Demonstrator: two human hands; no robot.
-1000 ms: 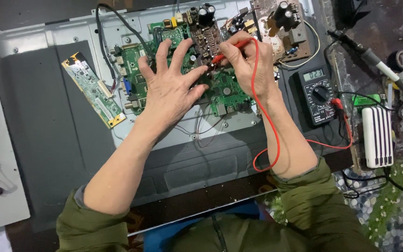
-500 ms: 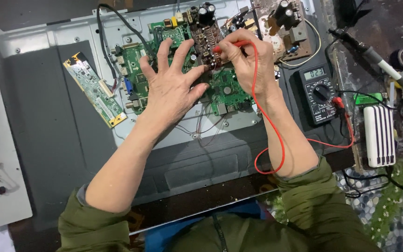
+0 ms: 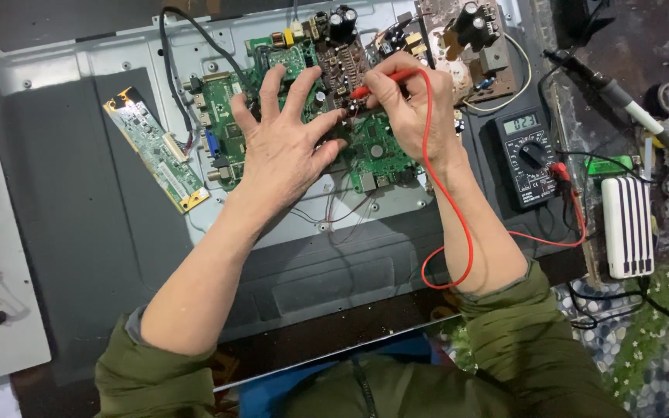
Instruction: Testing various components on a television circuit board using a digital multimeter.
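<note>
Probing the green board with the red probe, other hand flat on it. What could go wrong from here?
1. The right hand holds the red probe among tightly packed parts on the green circuit board; a slip might bridge neighbouring contacts.
2. The left hand lies spread on the bare board, so if it is powered, which cannot be told, fingers may touch live points.
3. The red lead loops around the right forearm toward the multimeter; an arm movement could tug the probe or drag the meter.

- At nine o'clock my white bench top (image 3: 1, 340) runs down the frame edge.
- At three o'clock I see a worn dark wooden work surface (image 3: 621, 46).
- At five o'clock lies a green floral cloth (image 3: 660, 340).
- Light falls evenly, without hard shadows.
</note>
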